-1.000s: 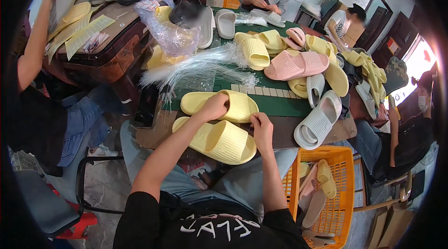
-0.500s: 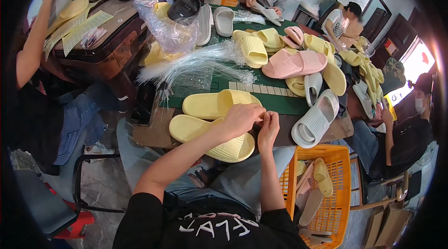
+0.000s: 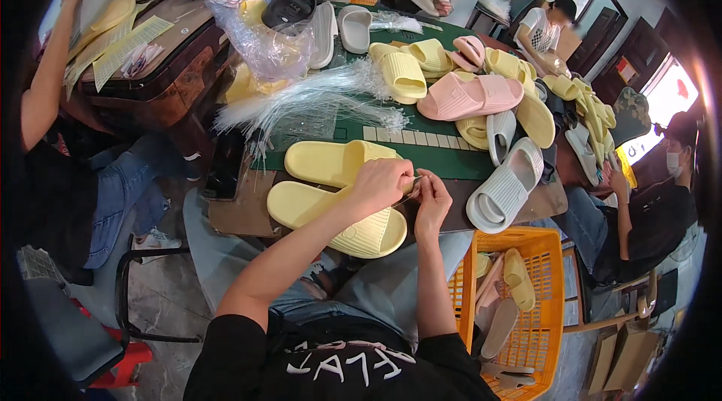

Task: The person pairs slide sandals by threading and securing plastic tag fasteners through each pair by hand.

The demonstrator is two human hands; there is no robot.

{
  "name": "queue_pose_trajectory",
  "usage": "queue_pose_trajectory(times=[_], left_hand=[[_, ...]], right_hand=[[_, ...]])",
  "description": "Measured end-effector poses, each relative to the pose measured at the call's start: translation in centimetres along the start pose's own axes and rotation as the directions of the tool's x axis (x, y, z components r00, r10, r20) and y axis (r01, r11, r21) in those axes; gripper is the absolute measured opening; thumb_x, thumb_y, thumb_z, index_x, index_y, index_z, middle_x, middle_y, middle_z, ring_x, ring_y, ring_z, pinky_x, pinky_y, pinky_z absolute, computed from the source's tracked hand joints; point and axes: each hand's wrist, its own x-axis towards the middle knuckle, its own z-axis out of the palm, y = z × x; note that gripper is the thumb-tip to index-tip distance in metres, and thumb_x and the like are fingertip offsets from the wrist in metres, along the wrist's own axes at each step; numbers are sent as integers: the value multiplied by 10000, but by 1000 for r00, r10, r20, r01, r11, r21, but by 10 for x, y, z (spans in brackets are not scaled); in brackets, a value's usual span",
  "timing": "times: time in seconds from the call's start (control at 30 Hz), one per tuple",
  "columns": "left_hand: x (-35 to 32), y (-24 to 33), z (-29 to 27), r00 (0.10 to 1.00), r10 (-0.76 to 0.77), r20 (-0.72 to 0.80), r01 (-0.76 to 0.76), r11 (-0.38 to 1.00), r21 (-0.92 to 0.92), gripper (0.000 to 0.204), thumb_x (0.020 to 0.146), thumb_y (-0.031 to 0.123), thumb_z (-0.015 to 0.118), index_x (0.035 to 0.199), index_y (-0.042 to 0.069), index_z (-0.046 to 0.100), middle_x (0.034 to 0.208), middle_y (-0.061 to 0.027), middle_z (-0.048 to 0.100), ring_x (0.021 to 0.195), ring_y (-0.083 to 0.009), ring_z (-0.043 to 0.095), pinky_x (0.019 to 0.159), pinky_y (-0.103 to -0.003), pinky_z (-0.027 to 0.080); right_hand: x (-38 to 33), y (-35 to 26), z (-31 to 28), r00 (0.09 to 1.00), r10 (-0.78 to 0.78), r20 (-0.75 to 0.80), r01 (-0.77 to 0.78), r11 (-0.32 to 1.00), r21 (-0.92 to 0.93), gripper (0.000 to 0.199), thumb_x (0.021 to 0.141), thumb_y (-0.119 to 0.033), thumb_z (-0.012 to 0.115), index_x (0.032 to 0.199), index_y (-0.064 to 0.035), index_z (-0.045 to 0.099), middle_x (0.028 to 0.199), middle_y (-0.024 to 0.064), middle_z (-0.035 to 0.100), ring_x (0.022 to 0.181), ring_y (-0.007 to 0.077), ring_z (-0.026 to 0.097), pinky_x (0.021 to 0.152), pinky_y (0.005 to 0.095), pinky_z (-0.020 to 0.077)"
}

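A pair of pale yellow slide slippers lies side by side at the near table edge, toes to the right: the far slipper [image 3: 320, 162] and the near slipper [image 3: 301, 208]. My left hand [image 3: 380, 186] is over their straps, its fingers closed in a pinch. Close against it, at the toe end, my right hand [image 3: 432, 204] pinches too. Between the fingertips is something small and pale that I cannot make out. A bundle of clear plastic strands [image 3: 301, 107] spreads beyond the slippers. To the right, a light grey pair of slippers [image 3: 505, 189] is nested together.
Slippers, including a pink pair [image 3: 474, 95], pile up on the green mat [image 3: 444, 166]. An orange basket [image 3: 553, 311] with slippers stands by my right leg. Clear plastic bags [image 3: 263, 44] lie at the far left. Other people sit around the tables.
My fingertips have drawn slightly apart, showing the small pale thing between them. The view has shifted a little. Across the table, a person's hands have spread, still holding a grey slipper.
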Motion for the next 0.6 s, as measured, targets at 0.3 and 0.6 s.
queue_pose_trajectory(times=[0.3,0.6], left_hand=[[-2,-2,1,999,8,-47,-9,1000,-23,97,760,102,538,804,71,619,749,-123,612,712,-308,594,627,-406,448],[-4,1,0,1000,22,-9,-22,1000,15,91,731,83,536,787,70,607,706,-131,601,679,-320,583,597,-417,435]], right_hand=[[0,2,-3,999,39,16,-41,993,115,173,889,-19,493,1039,57,536,689,30,528,573,80,482,539,209,426],[1,-2,-1,996,81,32,-85,982,167,145,894,-48,502,964,53,578,682,15,528,577,70,474,545,199,412]])
